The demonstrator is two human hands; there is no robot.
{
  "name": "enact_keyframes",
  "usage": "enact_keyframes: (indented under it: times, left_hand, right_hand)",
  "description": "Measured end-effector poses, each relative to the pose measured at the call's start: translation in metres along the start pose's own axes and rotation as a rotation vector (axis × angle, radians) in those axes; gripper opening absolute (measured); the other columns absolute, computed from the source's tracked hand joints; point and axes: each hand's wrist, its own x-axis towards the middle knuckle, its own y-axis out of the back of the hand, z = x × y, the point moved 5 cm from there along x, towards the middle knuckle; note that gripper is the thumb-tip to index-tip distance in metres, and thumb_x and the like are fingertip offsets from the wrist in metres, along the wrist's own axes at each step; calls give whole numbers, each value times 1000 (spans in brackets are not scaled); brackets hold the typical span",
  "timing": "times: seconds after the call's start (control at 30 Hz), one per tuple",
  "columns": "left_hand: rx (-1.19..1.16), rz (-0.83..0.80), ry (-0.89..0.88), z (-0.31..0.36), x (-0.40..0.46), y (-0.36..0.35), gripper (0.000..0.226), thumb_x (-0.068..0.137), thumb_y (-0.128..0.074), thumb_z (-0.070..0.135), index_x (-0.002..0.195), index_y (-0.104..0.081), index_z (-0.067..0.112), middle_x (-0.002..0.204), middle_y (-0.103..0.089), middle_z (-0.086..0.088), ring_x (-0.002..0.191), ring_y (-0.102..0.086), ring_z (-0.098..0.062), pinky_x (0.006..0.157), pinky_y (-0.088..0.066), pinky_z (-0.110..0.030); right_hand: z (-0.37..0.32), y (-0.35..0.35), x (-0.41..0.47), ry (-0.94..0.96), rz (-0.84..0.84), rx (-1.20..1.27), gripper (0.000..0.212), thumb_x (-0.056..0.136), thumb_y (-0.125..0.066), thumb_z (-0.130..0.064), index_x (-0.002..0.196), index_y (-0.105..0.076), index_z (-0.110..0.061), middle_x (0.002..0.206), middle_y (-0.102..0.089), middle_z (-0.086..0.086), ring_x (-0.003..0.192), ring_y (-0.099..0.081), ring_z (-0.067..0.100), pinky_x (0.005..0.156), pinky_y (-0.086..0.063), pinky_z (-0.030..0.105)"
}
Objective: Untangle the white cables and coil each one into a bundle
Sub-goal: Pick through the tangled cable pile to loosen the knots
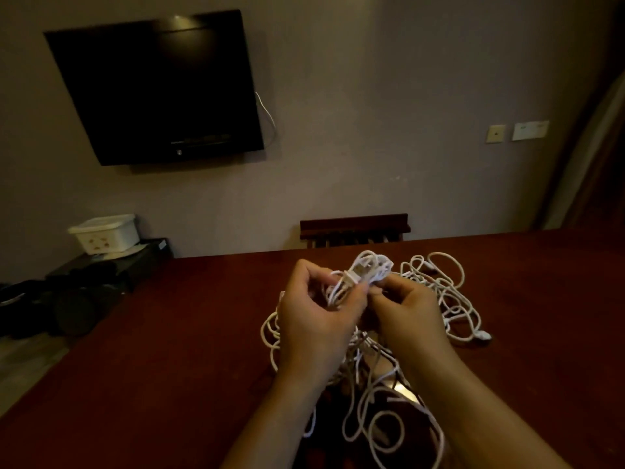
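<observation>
Left hand (316, 319): up over the tangle, fingers curled, pinching a white plug end and a few strands at the bundle's near side.
Right hand (407, 308): right beside the left, fingertips nearly meeting it, thumb and fingers nipping the same bundle from the other side.
Bundle (367, 270): a small clutch of white loops, lifted between both hands, just above the tangle.
Tangle (382, 401): loose white cables heaped on the surface under and in front of the hands, loops running off the bottom edge.
More cables (446, 292): a looser spread just right of the bundle, lying flat, one plug (482, 335) at its right edge.
Surface (169, 350): dark red, carrying the lot.
Chair (355, 228): dark wooden back, beyond the surface's far edge, straight behind the bundle.
TV (155, 89): black, on the wall, up and left of the bundle.
White box (106, 233): on a low dark stand, left of the surface.
</observation>
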Motion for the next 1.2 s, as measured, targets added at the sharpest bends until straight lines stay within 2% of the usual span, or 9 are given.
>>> enact_keyframes:
  times: [0.13,0.27,0.43,0.63,0.73,0.8,0.93,1.07,1.2]
  left_hand:
    - [45,-139,107,-4,5,-2,27,94,-76,36,120,-68,33,100,-74,13,95,-71,0,74,-59,-21]
    - [90,-220,99,-5,4,-5,13,104,-62,33,109,-74,29,93,-75,9,87,-71,-5,72,-58,-21]
    - [84,-210,72,0,1,-5,11,105,-60,35,108,-61,25,89,-72,11,71,-67,-3,59,-51,-15]
    - [-42,-184,149,-3,3,-7,20,101,-68,19,115,-55,21,95,-74,6,83,-74,-4,65,-55,-16]
    - [-103,-209,257,-10,5,-9,36,100,-69,20,129,-50,28,111,-74,5,96,-74,1,70,-57,-15]
    - [-113,-232,295,-12,4,-9,34,101,-67,22,129,-51,32,108,-75,11,96,-73,4,72,-58,-16]
    - [-184,-192,380,-19,7,-5,50,90,-80,32,132,-54,34,122,-73,3,110,-74,-16,89,-63,-35]
    - [-421,-195,516,-19,9,-5,44,89,-77,26,131,-63,18,119,-77,-9,102,-77,-23,79,-61,-34]
    - [-595,-143,608,-18,12,-7,25,104,-58,7,127,-65,1,101,-78,-13,86,-75,-19,68,-59,-27]
  right_hand:
    - [-7,4,-1,195,65,-289,20,99,-67,-12,105,-79,-27,88,-79,-10,80,-76,8,73,-65,35]
    - [-8,4,-5,262,75,-365,20,98,-70,-17,112,-79,-28,92,-78,-15,85,-75,0,75,-65,28]
    - [-10,-1,-5,286,-20,-312,25,101,-64,-12,117,-76,-27,103,-78,-11,95,-75,6,81,-64,32]
    - [-9,-8,-6,327,7,-401,23,102,-62,-11,111,-73,-28,92,-75,-11,86,-73,3,75,-64,30]
    - [-9,-7,-8,371,42,-452,19,102,-62,-13,112,-72,-26,91,-73,-13,84,-71,2,70,-62,25]
    - [-10,-5,-8,388,65,-457,18,102,-63,-14,112,-72,-24,90,-73,-14,83,-71,0,67,-59,18]
    - [-13,0,-8,385,95,-394,16,102,-64,-15,112,-73,-24,86,-74,-13,77,-73,3,64,-59,19]
    - [-16,4,-7,381,144,-338,14,100,-67,-15,108,-73,-24,84,-74,-9,65,-73,9,54,-59,25]
    - [-15,7,-4,366,166,-354,13,100,-68,-18,106,-73,-29,86,-74,-12,77,-73,2,65,-62,24]
